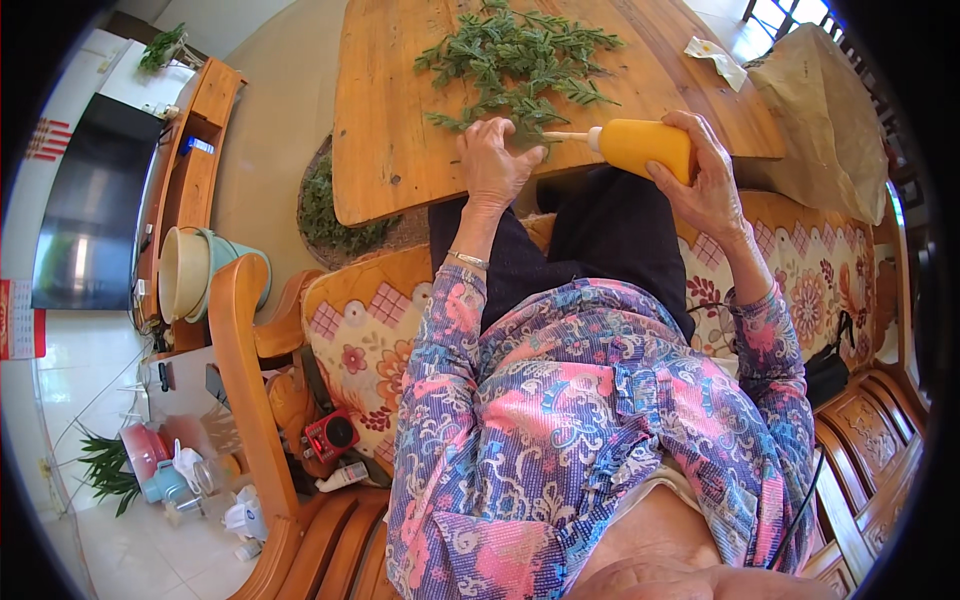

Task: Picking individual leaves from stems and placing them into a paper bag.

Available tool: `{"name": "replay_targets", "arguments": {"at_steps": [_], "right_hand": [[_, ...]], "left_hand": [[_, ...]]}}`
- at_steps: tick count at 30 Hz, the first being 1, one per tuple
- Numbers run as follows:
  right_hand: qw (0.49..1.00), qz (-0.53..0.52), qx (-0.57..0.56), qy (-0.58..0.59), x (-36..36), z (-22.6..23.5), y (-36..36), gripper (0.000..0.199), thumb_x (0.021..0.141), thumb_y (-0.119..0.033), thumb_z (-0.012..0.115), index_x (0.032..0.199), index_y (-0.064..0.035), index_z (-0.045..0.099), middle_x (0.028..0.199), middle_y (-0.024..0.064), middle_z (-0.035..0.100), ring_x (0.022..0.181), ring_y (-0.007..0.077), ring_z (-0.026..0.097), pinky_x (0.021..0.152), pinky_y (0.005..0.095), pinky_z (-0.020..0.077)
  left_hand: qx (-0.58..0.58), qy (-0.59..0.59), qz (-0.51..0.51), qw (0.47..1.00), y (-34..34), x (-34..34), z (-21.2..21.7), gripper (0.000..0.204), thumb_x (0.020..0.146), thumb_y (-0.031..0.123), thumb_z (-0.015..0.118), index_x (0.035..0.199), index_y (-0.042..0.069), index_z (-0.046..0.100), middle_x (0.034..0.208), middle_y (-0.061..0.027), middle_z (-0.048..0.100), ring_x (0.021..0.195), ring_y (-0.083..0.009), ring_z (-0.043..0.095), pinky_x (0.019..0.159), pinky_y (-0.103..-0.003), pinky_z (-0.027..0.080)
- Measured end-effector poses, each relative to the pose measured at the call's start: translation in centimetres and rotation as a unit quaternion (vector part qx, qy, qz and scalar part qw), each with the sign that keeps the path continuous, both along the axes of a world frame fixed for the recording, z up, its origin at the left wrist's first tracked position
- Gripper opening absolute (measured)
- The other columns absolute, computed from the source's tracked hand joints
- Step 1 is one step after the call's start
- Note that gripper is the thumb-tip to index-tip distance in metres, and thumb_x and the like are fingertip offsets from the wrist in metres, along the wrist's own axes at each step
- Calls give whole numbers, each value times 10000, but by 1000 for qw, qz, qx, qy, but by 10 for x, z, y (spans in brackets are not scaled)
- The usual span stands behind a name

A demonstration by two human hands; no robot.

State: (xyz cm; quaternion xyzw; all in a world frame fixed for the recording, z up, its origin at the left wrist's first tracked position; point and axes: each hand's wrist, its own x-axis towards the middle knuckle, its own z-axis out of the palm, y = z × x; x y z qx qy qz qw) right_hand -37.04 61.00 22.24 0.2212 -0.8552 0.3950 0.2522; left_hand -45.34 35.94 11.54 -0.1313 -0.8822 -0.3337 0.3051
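Note:
My right hand (708, 185) is wrapped round a yellow squeeze bottle (640, 148) with a long thin pale nozzle. It is tipped on its side, its nozzle pointing left toward my left hand (495, 162). The fingers of that hand are curled in a pinch by the nozzle tip; what they hold is too small to make out. Just beyond both hands, a loose heap of green leafy sprigs (515, 60) is spread on the wooden table (390, 130).
A crumpled white tissue (716, 60) lies on the table's right side, near a large brown paper bag (825, 120). More greenery sits in a round container (340, 205) below the table's left edge. A red radio (332, 436) rests on the bench at left, with buckets (215, 272) beyond.

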Motion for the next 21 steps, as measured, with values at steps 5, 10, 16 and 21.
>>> {"name": "replay_targets", "arguments": {"at_steps": [5,10,16,21], "right_hand": [[998,13,35,42,-5,-1,-2,448,741,-95,720,1143,-83,522,1071,90,563,832,233,568,746,288,489],[998,22,44,45,-8,-4,0,448,742,-95,721,1144,-91,523,1069,89,563,832,235,572,749,287,494],[998,28,46,37,-7,3,3,446,739,-91,721,1139,-90,525,1068,85,568,828,235,573,738,286,492],[996,40,68,31,-4,12,8,440,741,-93,720,1136,-88,527,1064,81,574,820,235,572,730,285,491]], "left_hand": [[3,-5,4,1000,0,0,-1,416,621,351,802,882,98,599,893,-22,601,893,-199,506,883,-318,356],[0,-22,2,1000,1,2,3,416,624,348,802,886,96,600,891,-22,600,891,-198,507,884,-319,357],[-4,-17,4,1000,0,2,2,413,626,342,802,886,94,599,888,-23,599,886,-198,507,882,-318,358],[-10,-15,7,1000,0,1,-1,412,627,339,803,888,93,600,889,-23,600,880,-200,508,880,-317,357]]}}
